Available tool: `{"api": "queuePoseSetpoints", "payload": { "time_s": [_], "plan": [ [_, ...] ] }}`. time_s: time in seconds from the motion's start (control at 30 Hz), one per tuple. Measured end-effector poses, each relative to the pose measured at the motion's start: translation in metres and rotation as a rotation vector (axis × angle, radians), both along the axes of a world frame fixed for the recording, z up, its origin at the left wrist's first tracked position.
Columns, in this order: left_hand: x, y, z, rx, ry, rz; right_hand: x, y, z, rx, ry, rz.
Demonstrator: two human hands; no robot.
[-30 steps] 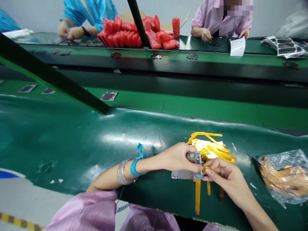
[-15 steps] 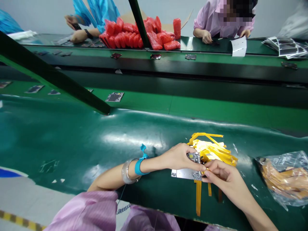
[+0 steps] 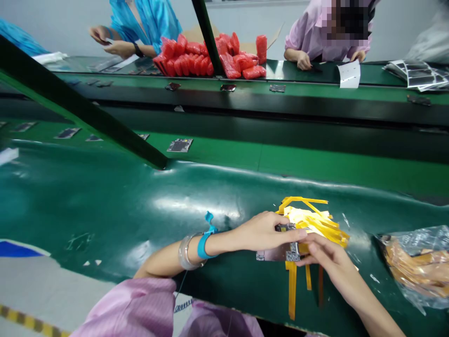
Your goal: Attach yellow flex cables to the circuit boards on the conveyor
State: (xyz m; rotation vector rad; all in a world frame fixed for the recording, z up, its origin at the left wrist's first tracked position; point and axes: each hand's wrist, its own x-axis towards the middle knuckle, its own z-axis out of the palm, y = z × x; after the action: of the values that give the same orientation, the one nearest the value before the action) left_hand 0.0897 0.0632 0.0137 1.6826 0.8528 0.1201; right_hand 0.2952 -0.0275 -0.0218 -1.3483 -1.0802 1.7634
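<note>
My left hand (image 3: 268, 232) is closed on a circuit board (image 3: 275, 254), fingers over its upper part and thumb along the right side. The board has a plain metallic area and small components along its edges. At the board's right edge, the fingers of my right hand (image 3: 328, 256) pinch the end of a yellow ribbon cable (image 3: 302, 248), mostly hidden by the fingers. Behind both hands lies a pile of yellow ribbon cables (image 3: 317, 223). Several strips hang toward the front edge below the board, one of them a long strip (image 3: 292, 292).
A clear plastic bag (image 3: 417, 262) of orange-brown strips lies at right. Beyond the mat (image 3: 115, 196), a green belt carries circuit boards, one near a slanted green post (image 3: 115, 128). Across from me, two people work beside red bubble-wrapped packs (image 3: 192, 58). A blue wrist strap (image 3: 205, 245) circles my left wrist.
Both hands stay together at the board. My right fingers have shifted, covering more of the cable end, and my left thumb reaches farther over the edge. The view has moved slightly; belt boards appear farther right.
</note>
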Motion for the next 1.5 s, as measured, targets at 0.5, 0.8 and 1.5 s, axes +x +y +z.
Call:
{"api": "queuePoseSetpoints", "payload": {
  "time_s": [0.5,0.8,1.5],
  "plan": [
    [-0.161,0.142,-0.023,0.515,0.224,0.81,0.038,0.161,0.018,0.243,-0.128,-0.477],
    [-0.189,0.126,-0.056,0.636,0.088,0.956,0.052,0.14,-0.035,0.396,-0.413,-0.739],
    [-0.068,0.039,-0.076,0.751,-0.208,0.578,0.026,0.03,-0.022,0.709,-0.671,-0.077]
  ]
}}
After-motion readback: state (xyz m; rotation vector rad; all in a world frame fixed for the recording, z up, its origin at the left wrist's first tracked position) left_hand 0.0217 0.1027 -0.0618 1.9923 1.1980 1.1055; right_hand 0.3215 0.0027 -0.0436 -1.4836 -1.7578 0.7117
